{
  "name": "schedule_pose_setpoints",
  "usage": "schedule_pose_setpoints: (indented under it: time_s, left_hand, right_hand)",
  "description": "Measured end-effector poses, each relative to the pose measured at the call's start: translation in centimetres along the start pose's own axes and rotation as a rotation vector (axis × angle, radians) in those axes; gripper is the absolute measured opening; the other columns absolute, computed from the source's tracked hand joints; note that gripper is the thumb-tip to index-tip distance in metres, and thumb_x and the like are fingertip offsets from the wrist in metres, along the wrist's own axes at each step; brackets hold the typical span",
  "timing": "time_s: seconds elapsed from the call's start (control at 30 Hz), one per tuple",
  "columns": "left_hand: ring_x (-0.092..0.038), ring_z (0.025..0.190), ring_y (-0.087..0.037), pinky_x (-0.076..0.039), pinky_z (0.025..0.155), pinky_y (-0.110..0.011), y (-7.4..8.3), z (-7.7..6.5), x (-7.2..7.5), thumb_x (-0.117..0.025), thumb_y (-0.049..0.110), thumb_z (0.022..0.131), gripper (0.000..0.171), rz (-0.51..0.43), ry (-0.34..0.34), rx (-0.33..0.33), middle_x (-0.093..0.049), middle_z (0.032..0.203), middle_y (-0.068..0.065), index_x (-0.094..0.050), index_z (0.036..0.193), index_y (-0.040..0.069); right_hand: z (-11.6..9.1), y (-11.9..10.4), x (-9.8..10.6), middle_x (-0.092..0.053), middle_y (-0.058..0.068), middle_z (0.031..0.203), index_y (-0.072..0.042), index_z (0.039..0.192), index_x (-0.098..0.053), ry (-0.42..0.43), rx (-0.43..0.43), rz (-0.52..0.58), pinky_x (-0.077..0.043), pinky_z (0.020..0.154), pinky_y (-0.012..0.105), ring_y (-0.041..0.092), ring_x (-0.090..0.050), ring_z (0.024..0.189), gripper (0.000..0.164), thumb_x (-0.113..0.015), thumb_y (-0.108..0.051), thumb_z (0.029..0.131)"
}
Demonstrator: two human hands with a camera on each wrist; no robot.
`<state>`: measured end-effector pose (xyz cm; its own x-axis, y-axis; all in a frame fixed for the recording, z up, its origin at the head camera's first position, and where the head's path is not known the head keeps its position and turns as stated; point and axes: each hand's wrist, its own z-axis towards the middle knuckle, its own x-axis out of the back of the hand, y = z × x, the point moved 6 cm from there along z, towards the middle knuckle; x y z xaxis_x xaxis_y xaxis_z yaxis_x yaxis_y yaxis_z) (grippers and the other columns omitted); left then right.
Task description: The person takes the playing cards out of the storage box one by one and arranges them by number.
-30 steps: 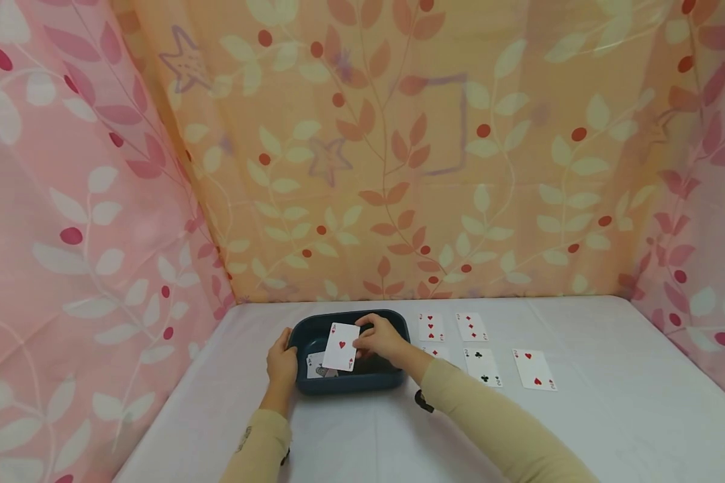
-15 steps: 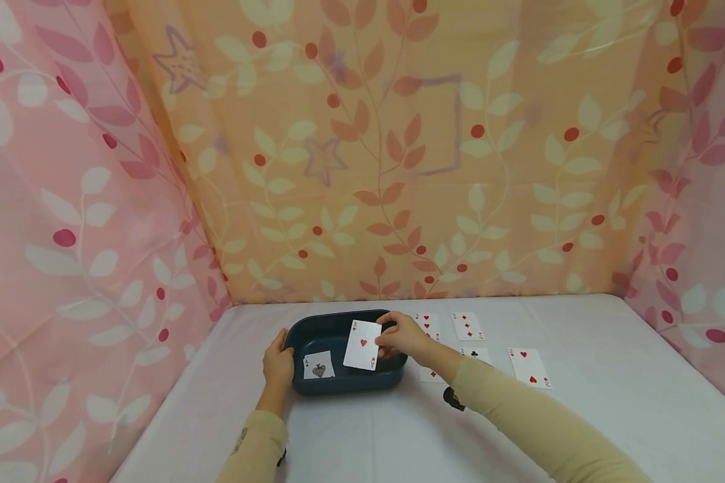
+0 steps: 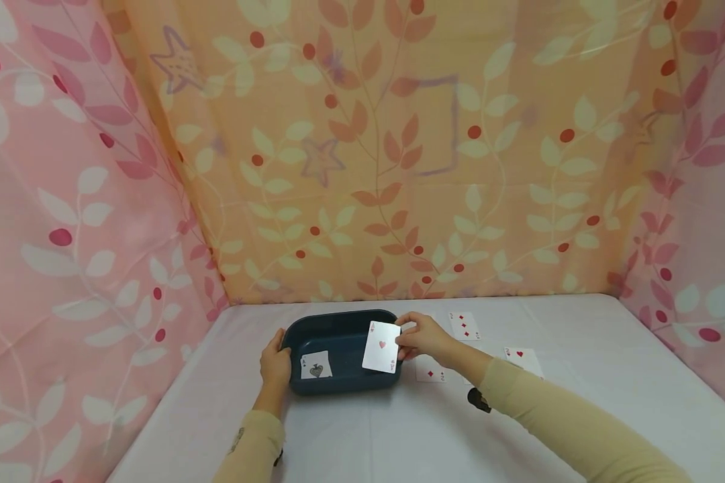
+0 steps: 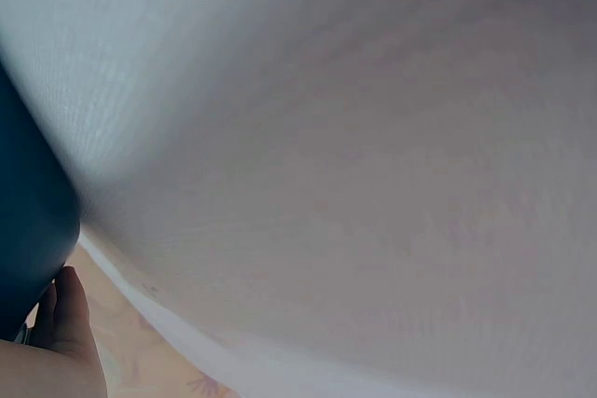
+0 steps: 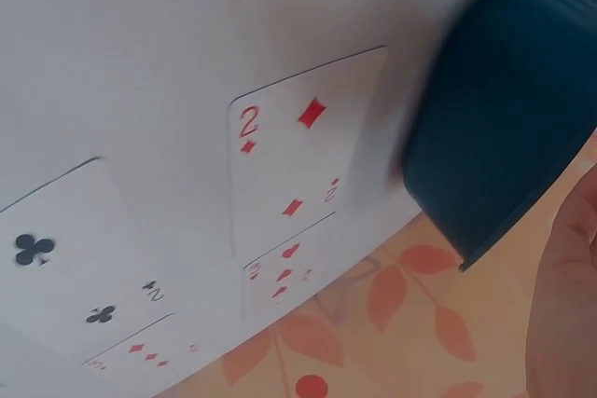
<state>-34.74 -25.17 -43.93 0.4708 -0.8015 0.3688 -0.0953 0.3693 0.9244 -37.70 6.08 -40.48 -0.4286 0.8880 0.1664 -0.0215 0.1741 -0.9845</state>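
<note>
A dark blue rectangular tray (image 3: 347, 387) stands on the white-covered table in the head view. My left hand (image 3: 274, 362) grips its left end, fingers outside and thumb at the rim. Between the thumb and fingers of my right hand (image 3: 425, 340) is an ace of hearts (image 3: 379, 354), face toward me, raised over the tray's right end. An ace of spades (image 3: 316, 366) lies face up inside the tray at the left. The right wrist view has the tray's outer wall (image 5: 504, 109) and part of the right hand (image 5: 567, 295), while the held card is hidden there.
Right of the tray lie face-up cards: a two of diamonds (image 5: 308, 151), a two of clubs (image 5: 61, 249), a three of hearts (image 5: 283, 272), a three of diamonds (image 3: 464, 327) and a two of hearts (image 3: 521, 355). My right arm covers some. Patterned curtains (image 3: 362, 168) enclose the table.
My right hand has carried the ace of hearts rightward across the tray, from over the ace of spades to the right end. The ace of spades is now uncovered; my left hand keeps its grip.
</note>
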Motion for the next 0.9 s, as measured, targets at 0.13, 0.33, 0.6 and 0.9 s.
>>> schedule_pose_setpoints:
  time_s: [0.13, 0.33, 0.6, 0.9]
  left_hand:
    - [-0.027, 0.141, -0.039, -0.016, 0.114, -0.055, 0.0, 0.1, 0.0, -0.040, -0.002, 0.096, 0.051, 0.001, -0.007, 0.002, -0.036, 0.150, -0.020, -0.036, 0.147, -0.003]
    - [-0.026, 0.141, -0.040, -0.014, 0.114, -0.056, -0.1, 0.1, 0.1, -0.039, -0.001, 0.096, 0.051, 0.006, -0.010, -0.001, -0.036, 0.149, -0.020, -0.035, 0.147, -0.002]
    - [-0.026, 0.141, -0.041, -0.015, 0.114, -0.055, 0.1, -0.2, 0.1, -0.039, -0.003, 0.095, 0.051, 0.000, -0.012, -0.002, -0.036, 0.149, -0.021, -0.036, 0.146, -0.003]
    - [-0.026, 0.141, -0.041, -0.014, 0.114, -0.056, 0.2, -0.3, 0.2, -0.040, -0.002, 0.095, 0.051, 0.000, -0.016, -0.007, -0.036, 0.149, -0.021, -0.035, 0.146, -0.004]
  right_hand:
    - [-0.5, 0.2, 1.0, -0.069, 0.010, 0.078, 0.006, 0.121, -0.046, 0.003, 0.004, -0.006, -0.058, 0.065, 0.033, 0.016, -0.064, 0.058, 0.034, -0.060, 0.000, 0.091]
    - [-1.4, 0.5, 2.1, -0.068, 0.010, 0.075, 0.006, 0.120, -0.046, 0.008, 0.002, -0.014, -0.058, 0.064, 0.032, 0.016, -0.063, 0.057, 0.032, -0.060, 0.000, 0.091]
    - [-2.5, 0.8, 3.1, -0.067, 0.009, 0.075, 0.005, 0.119, -0.045, 0.011, -0.014, -0.029, -0.057, 0.062, 0.032, 0.017, -0.062, 0.056, 0.033, -0.060, -0.001, 0.091]
    - [-3.8, 1.3, 3.7, -0.067, 0.010, 0.073, 0.006, 0.120, -0.045, 0.028, -0.056, -0.061, -0.057, 0.060, 0.031, 0.018, -0.061, 0.055, 0.033, -0.060, 0.000, 0.090]
